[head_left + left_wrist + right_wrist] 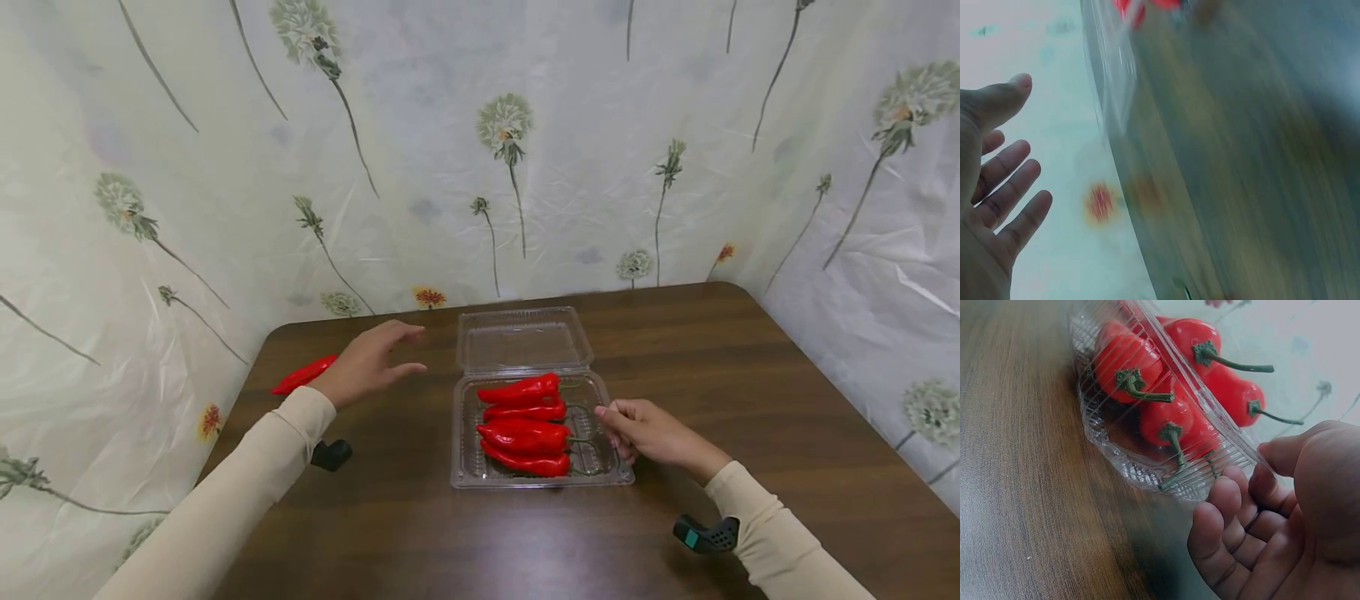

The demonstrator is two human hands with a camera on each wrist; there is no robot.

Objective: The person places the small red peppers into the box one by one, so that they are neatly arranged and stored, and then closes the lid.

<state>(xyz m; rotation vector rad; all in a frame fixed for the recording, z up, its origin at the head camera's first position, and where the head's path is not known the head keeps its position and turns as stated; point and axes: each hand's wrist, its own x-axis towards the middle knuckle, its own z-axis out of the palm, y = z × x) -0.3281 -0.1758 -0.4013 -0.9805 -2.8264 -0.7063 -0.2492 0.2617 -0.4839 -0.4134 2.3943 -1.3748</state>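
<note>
A clear plastic clamshell container (467,471) lies on the table with its lid (525,342) folded back toward the wall. Several red peppers (525,435) with green stems lie side by side in its base. My right hand (656,433) pinches the base's right rim between thumb and fingers, as the right wrist view shows close up. Left of the container, my left hand (367,362) hovers with thumb and fingers spread apart and nothing between them. Another red pepper (300,377) lies at the table's far left, its right end hidden behind that hand.
The dark wooden table (420,533) has rounded back corners. A pale curtain (420,167) printed with dandelions hangs behind it and at both sides. Black wrist devices (707,533) stick out below each forearm.
</note>
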